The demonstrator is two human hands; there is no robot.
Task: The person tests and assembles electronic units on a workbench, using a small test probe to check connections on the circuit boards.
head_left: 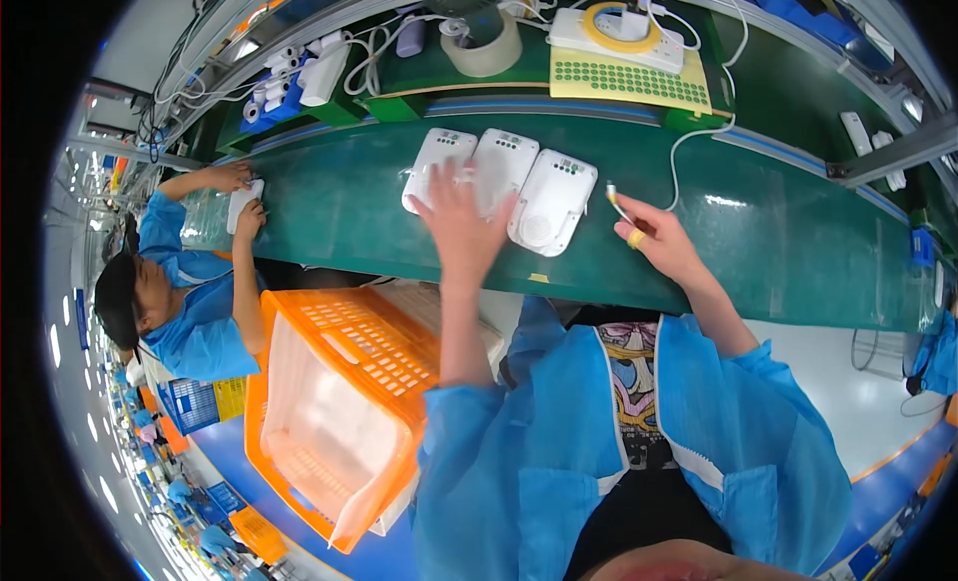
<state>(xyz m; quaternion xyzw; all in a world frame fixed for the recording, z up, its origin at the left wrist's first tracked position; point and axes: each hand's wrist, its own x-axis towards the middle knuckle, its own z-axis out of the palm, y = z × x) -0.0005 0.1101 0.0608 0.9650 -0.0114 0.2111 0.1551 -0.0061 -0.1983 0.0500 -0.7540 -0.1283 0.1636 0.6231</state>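
Upper centre: three white devices [499,177] side by side on the green worktop [778,232].
Left hand [461,222]: spread flat, fingers open, over the devices.
Right hand [654,240]: pinching a small plug [613,195].
Advice: steady one device before bringing the plug in.

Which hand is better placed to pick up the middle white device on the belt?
Probably the left. The left hand is spread over the middle white device, seemingly touching it. The right hand is off to the side, pinching a cable plug.
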